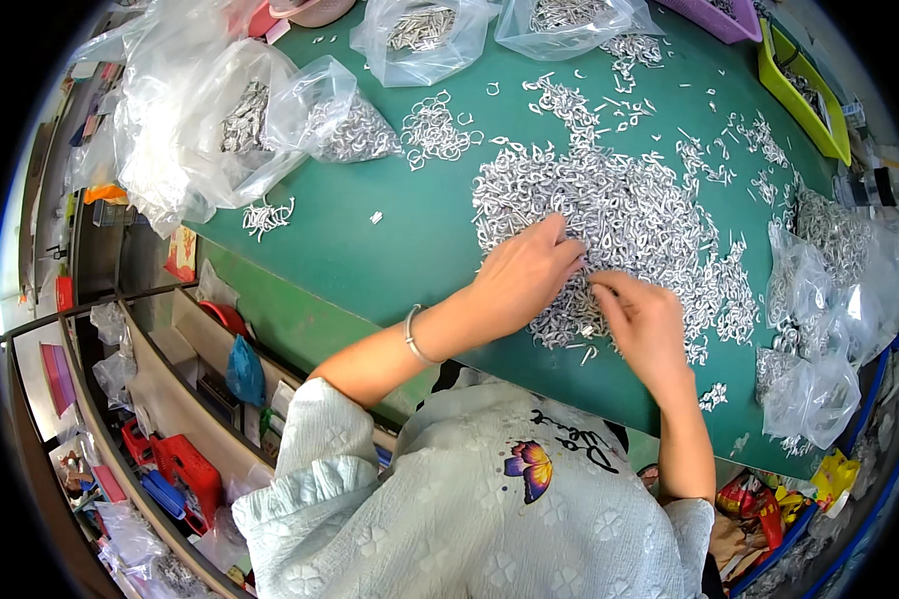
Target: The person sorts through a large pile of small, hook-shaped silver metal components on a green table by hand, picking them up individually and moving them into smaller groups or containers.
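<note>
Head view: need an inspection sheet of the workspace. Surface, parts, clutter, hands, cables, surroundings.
Surface: green tabletop, small pieces scattered over it.
Job's things: large pile of small silvery metal pieces, spread loosely at its edges.
Clutter: clear bag of metal pieces upper left, clear bag at right, yellow-green basket upper right.
Hands: left hand and right hand at the pile, fingers close together; anything pinched is too small to tell.
Cables: nothing seen.
Surroundings: shelving lower left, with blue bag.
</note>
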Tool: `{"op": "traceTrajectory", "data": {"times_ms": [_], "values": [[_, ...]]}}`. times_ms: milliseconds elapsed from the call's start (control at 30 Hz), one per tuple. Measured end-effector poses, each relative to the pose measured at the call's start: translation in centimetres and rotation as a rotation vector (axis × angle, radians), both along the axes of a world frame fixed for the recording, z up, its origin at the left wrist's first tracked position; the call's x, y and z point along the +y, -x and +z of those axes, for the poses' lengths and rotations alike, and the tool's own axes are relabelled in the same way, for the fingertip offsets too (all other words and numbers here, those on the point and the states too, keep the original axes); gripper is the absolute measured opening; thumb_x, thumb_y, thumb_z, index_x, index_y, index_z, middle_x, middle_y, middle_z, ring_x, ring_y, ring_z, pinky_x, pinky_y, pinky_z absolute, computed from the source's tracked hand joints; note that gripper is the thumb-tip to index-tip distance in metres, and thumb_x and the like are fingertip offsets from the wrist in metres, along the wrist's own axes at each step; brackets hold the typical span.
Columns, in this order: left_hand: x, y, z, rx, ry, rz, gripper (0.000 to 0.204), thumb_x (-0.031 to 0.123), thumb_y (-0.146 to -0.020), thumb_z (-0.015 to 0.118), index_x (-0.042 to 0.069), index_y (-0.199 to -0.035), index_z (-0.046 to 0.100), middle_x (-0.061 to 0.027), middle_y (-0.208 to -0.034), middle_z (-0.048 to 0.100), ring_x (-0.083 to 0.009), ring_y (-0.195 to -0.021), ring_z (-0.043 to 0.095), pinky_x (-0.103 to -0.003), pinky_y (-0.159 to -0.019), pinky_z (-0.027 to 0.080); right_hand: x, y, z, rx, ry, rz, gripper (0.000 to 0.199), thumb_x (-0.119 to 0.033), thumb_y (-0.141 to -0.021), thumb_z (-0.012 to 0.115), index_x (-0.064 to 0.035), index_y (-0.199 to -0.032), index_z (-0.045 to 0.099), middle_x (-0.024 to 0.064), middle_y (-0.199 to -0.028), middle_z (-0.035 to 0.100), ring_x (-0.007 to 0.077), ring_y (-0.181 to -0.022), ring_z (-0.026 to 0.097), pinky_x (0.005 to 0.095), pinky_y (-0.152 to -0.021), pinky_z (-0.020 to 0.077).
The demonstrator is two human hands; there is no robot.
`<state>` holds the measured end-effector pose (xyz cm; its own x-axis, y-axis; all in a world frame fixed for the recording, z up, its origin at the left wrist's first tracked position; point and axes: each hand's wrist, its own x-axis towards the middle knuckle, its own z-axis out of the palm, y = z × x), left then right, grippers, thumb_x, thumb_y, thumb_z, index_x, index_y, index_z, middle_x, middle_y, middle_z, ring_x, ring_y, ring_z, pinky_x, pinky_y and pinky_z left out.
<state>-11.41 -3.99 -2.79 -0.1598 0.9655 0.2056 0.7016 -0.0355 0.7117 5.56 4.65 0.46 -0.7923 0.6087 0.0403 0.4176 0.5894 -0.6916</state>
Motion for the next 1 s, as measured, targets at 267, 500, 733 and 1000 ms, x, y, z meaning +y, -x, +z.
{"op": "traceTrajectory", "data": {"times_ms": [267,500,733,1000], "values": [[-1.9,0.6,1.2,0.072,0.131,0.047,0.022,0.008,-0.083,0.067,0.006,-0.104,0.059,-0.0111,-0.091,0.050,-0.0327,-0.078,0.058,-0.043,-0.064,0.047,2.6,3.3,-0.7,-0.140,-0.394,-0.010,0.006,-0.009,-0.084,0.063,-0.0052,-0.089,0.064,0.0120,-0.071,0.066,0.0309,-0.058,0.064,0.0391,-0.050,0.0487],[-1.6,1.7,0.7,0.152,0.117,-0.021,0.022,0.010,-0.080,0.070,0.006,-0.097,0.056,-0.0110,-0.091,0.051,-0.0342,-0.080,0.058,-0.044,-0.066,0.047,3.8,4.2,0.0,-0.317,-0.595,0.270,0.011,-0.001,-0.072,0.062,-0.0043,-0.082,0.058,0.0102,-0.069,0.064,0.0260,-0.061,0.067,0.0361,-0.050,0.0508],[-1.4,2.2,0.3,0.069,0.069,-0.021,0.025,0.015,-0.078,0.073,0.005,-0.093,0.055,-0.0108,-0.086,0.051,-0.0323,-0.076,0.057,-0.042,-0.064,0.046,2.7,3.7,-0.2,-0.348,-0.620,0.223,0.010,-0.002,-0.072,0.063,-0.0061,-0.079,0.058,0.0076,-0.072,0.065,0.0221,-0.065,0.069,0.0328,-0.051,0.0518],[-1.2,3.5,0.4,-0.866,0.254,0.098,0.017,0.014,-0.090,0.066,0.003,-0.098,0.057,-0.0046,-0.084,0.059,-0.0105,-0.065,0.049,-0.025,-0.057,0.041,2.5,3.9,-0.6,-0.256,-0.503,0.106,0.007,-0.009,-0.078,0.066,-0.0042,-0.076,0.061,0.0121,-0.063,0.062,0.0246,-0.064,0.069,0.0373,-0.051,0.0507]]}}
